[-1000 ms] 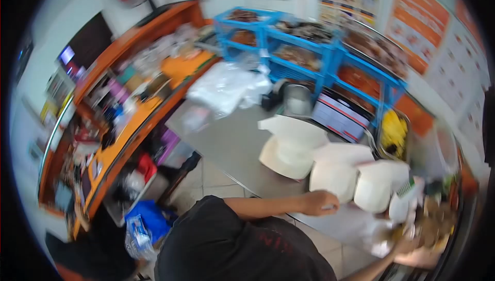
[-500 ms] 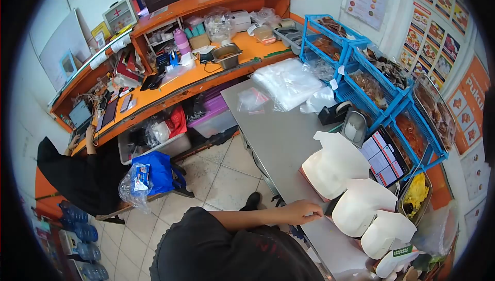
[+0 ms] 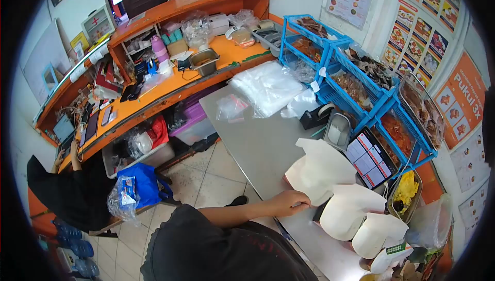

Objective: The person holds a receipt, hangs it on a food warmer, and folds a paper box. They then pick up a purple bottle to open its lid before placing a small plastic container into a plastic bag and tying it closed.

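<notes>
My left hand [image 3: 292, 203] reaches in from the left over the edge of the metal table [image 3: 238, 147], its fingers curled together and nothing visible in them. Its fingertips are close to the nearest of several open white paper boxes [image 3: 320, 170]; I cannot tell whether they touch. Two more white boxes [image 3: 346, 212] [image 3: 379, 234] stand in a row toward the lower right. My right hand is not in view.
Blue baskets [image 3: 356, 88] with packed food, a tablet [image 3: 372, 157], a tape dispenser [image 3: 315, 116] and a metal tray [image 3: 339, 129] line the right. Plastic bags [image 3: 268, 88] lie farther back. A person in black [image 3: 67, 193] sits left at an orange desk [image 3: 180, 77].
The view has shifted, so most of the scene lies farther left in the frame. My left hand has come nearer to the first white box and its fingers are more curled.
</notes>
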Action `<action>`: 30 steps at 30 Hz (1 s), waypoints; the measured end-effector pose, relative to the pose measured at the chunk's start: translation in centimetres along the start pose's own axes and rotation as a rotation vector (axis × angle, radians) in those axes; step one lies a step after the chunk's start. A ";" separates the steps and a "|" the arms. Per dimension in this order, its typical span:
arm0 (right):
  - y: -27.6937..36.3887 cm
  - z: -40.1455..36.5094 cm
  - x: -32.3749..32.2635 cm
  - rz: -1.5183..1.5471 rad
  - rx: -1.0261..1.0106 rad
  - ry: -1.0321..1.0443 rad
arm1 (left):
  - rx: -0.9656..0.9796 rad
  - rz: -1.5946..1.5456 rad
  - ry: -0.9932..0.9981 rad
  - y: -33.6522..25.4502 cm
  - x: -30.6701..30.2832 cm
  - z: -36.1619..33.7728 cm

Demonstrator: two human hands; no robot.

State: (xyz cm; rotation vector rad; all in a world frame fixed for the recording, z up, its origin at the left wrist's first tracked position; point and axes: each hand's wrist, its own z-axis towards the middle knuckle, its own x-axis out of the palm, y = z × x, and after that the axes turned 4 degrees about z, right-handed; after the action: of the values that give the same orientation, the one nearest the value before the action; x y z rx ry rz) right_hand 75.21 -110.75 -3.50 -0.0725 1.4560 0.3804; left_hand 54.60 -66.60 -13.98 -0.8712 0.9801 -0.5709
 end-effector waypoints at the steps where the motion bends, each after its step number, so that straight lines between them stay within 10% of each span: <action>1: 3.9 -0.2 -1.4 0.401 -0.139 0.074 | 0.008 0.003 0.004 0.2 -1.0 0.5; 9: 36.6 0.2 6.7 0.698 -0.811 0.409 | 0.053 0.125 -0.517 9.6 -14.2 2.3; 16: 55.3 -2.9 16.1 0.386 -0.667 0.400 | -0.086 0.325 -1.273 23.9 -37.6 0.9; 22: 58.7 -1.7 22.1 0.237 -0.531 0.274 | -0.406 0.254 -1.971 36.9 -58.8 -4.9; 26: 57.2 -1.1 22.8 0.045 -0.429 0.314 | -0.990 0.776 -1.658 40.7 -62.1 -12.9; 30: 56.9 1.0 23.1 -0.022 -0.371 0.453 | -1.067 1.062 -1.402 41.6 -64.7 -16.7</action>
State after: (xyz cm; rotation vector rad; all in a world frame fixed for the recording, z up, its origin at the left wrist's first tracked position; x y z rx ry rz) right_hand 60.90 -52.30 -15.64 -0.4990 1.8108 0.6423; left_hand 11.56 -1.30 -23.08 -1.1537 0.1959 1.4697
